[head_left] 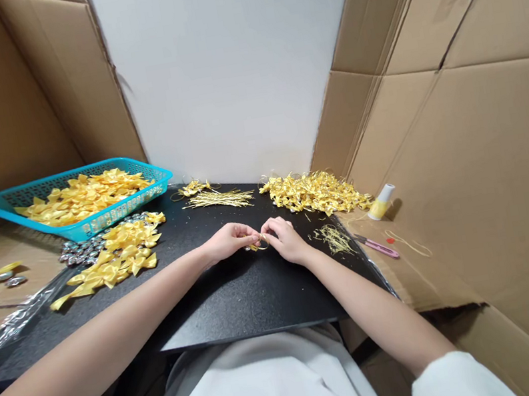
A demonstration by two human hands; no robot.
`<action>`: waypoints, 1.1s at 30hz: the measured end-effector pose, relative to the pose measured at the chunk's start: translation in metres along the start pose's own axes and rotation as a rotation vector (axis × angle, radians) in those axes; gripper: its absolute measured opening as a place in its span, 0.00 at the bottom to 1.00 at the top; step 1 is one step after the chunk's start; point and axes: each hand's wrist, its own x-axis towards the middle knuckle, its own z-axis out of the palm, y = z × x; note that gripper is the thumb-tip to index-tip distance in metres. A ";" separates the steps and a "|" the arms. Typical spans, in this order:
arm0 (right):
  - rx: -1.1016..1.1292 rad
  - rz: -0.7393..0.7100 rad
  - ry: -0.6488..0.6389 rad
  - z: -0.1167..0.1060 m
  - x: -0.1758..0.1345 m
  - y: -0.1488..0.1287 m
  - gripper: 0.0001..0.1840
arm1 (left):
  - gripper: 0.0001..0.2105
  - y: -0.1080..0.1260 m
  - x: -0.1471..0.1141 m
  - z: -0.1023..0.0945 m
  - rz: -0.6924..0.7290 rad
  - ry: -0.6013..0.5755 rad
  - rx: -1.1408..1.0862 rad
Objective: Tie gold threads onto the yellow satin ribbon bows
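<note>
Over the black tabletop (241,303) my two hands meet, fingertips nearly touching. My left hand (232,240) is closed in a pinch on a small yellow ribbon bow (253,248), mostly hidden by the fingers. A thin gold cord (266,245) curves out in a loop from it, and my right hand (285,239) pinches this cord. Beyond the hands lies a bundle of straight gold cords (221,198). Loose yellow bows (126,251) are heaped on the left, beside a pile of silvery round pieces (83,250).
A turquoise basket (91,225) of yellow bows stands back left. Back right is a heap of corded bows (314,191). Cord scraps (335,239), a pink cutter (379,247) and a thread spool (381,202) lie right. Cardboard walls (488,140) flank both sides.
</note>
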 end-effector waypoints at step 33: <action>0.123 0.085 0.087 0.008 0.001 0.004 0.06 | 0.20 0.005 0.005 0.002 -0.041 0.005 0.192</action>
